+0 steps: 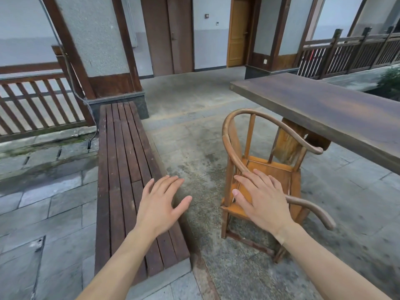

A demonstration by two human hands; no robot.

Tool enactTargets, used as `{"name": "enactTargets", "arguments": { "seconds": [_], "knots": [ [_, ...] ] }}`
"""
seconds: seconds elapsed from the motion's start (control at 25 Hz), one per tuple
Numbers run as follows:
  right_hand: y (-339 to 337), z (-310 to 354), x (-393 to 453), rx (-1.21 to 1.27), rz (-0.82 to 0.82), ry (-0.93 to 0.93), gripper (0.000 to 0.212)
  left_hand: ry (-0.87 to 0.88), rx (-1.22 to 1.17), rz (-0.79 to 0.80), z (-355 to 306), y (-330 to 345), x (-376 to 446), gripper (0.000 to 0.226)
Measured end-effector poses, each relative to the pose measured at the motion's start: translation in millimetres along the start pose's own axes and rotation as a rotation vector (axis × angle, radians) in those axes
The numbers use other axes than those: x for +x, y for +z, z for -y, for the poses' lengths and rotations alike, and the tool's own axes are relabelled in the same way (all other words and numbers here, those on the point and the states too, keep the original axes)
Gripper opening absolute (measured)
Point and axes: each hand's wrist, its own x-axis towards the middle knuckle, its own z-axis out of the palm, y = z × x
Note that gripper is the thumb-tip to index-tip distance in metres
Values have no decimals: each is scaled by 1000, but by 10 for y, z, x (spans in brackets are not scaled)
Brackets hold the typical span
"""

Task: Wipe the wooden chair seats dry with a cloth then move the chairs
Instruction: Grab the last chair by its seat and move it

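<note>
While both forearms are reaching forward and slightly inward from the bottom of the view, the left hand [161,202] is hovering palm down with its fingers spread and nearly straight, thumb angled out to the right, holding nothing. It is hanging over the right edge of the slatted wooden bench [123,169] and the stone floor [194,131] beside it. The right hand [260,199] is also lying flat and loose, fingers extended toward the upper left, gripping nothing; it is showing in front of the chair [272,169], above the curved arm rail and the orange seat, though whether it is touching the wood cannot be told. That chair is standing on the floor just beside the long dark table [324,105], its rounded back facing the bench.
</note>
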Motion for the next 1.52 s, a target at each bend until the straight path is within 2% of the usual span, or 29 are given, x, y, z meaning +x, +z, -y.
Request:
{"name": "enactTargets", "arguments": {
  "seconds": [0.2,0.48,0.72,0.88,1.16,1.52],
  "knots": [
    [277,-105,759,-19,-36,43,53,51,-20,-17,318,289,871,62],
    [727,-845,1875,-31,-62,65,51,101,-17,-33,298,969,2255,61],
    [968,-1511,3099,11,-66,3,54,36,-8,-61,197,1275,3374,62],
    [1154,-1715,3835,56,-77,-33,55,8,13,-65,287,1437,3934,61],
    [1745,-1975,4785,75,-76,-22,51,27,-10,-6,699,2096,4997,61],
    [2744,-2162,6533,-51,-117,213,52,243,-161,101,1728,3166,7187,64]
  ]
}}
